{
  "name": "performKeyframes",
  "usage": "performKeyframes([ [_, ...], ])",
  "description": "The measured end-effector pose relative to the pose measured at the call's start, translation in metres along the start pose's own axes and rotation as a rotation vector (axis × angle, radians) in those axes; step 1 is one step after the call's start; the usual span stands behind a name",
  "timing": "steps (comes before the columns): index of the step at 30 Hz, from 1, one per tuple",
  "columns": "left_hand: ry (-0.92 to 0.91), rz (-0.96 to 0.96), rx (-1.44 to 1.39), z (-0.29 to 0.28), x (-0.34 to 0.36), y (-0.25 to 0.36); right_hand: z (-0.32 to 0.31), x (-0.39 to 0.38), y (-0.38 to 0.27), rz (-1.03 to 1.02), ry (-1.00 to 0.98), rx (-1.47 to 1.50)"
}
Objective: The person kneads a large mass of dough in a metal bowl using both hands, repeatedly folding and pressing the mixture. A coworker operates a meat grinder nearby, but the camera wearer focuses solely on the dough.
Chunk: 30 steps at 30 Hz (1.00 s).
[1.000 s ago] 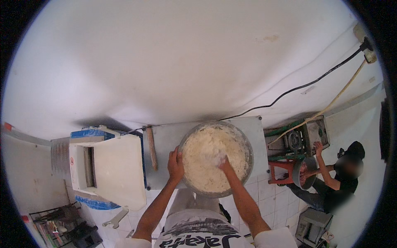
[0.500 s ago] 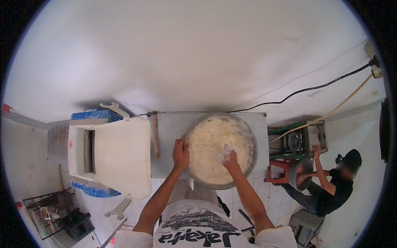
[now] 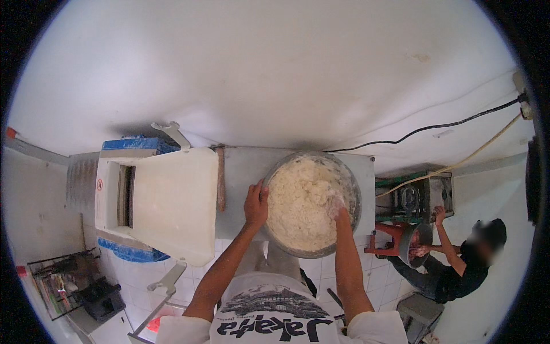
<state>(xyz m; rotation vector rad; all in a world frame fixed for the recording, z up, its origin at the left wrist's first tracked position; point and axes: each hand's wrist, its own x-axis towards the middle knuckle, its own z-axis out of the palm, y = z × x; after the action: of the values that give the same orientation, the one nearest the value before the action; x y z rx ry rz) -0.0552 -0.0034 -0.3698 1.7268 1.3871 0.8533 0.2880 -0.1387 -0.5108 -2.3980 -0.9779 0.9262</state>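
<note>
A large round metal bowl (image 3: pixel 356 212) holds pale, crumbly, lumpy dough (image 3: pixel 301 200). My left hand (image 3: pixel 256 204) grips the bowl's left rim, its fingers along the outer edge. Inside the bowl, towards the right side, my right hand (image 3: pixel 336 205) is pushed into the dough. White dough or flour coats that hand, and its fingers are mostly hidden.
Beneath the bowl is a grey table (image 3: pixel 243 163) against the wall. At left stands a white machine with a broad tray (image 3: pixel 175 206); a wooden rod (image 3: pixel 221 180) lies beside it. To the right, a seated person (image 3: pixel 470 258) works at another bowl (image 3: pixel 408 243) on a red stool (image 3: pixel 389 238).
My right hand has moved to the right within the bowl. The dough surface looks lumpier and more broken up. My left hand stays on the rim, and the whole view has shifted slightly.
</note>
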Motion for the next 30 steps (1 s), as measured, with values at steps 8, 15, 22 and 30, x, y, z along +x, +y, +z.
performKeyframes([
  [8,0.023,0.020,0.079,0.004,-0.002,-0.006,-0.002,-0.013,0.003,-0.006,-0.024,0.007],
  [15,0.010,0.018,0.007,0.003,-0.001,-0.007,-0.005,-0.030,-0.014,-0.135,-0.035,0.034],
  [22,-0.053,-0.035,0.003,-0.003,0.000,0.000,0.057,-0.118,-0.035,-0.527,-0.167,-0.376],
  [30,-0.018,-0.013,0.041,-0.006,-0.001,-0.001,-0.026,-0.167,-0.027,-1.207,0.110,-0.949],
])
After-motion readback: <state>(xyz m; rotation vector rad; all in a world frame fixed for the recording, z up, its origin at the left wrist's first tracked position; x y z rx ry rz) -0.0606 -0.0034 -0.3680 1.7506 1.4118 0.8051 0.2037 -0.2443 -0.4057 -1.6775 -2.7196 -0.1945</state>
